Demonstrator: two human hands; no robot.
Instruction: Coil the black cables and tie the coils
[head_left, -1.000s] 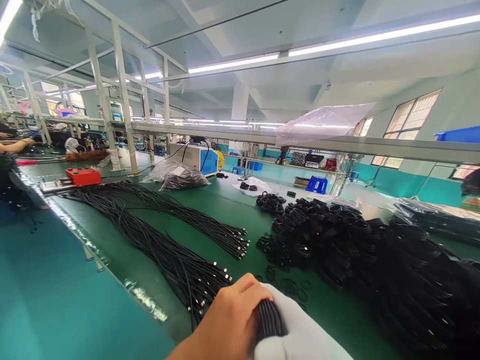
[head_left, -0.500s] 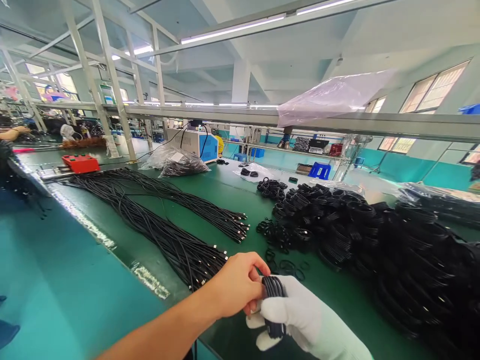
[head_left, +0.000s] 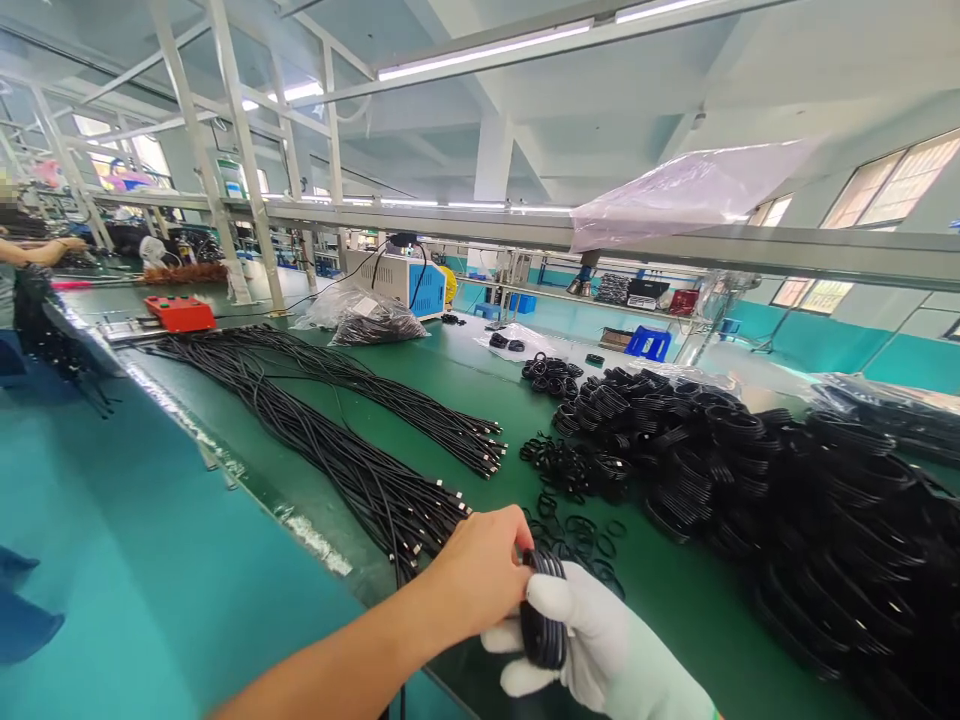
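A black cable wound into a tight coil is held near the table's front edge. My right hand, in a white glove, is closed round the coil, with the thumb across its near face. My bare left hand is closed at the coil's upper left side, its fingertips pressed on the windings and partly hidden. Just beyond my hands lie loose black rings that look like rubber bands. Long straight black cables with metal plug ends lie to the left of my hands.
A large heap of coiled black cables covers the table's right side. Farther back are a red control box, a plastic bag of dark goods and a blue-and-white machine. A shelf rail crosses above. Another person's arm shows far left.
The view has swung slightly left, so the scene sits farther right. Both hands stay on the coil, which has turned a little, and more loose rings show beyond them.
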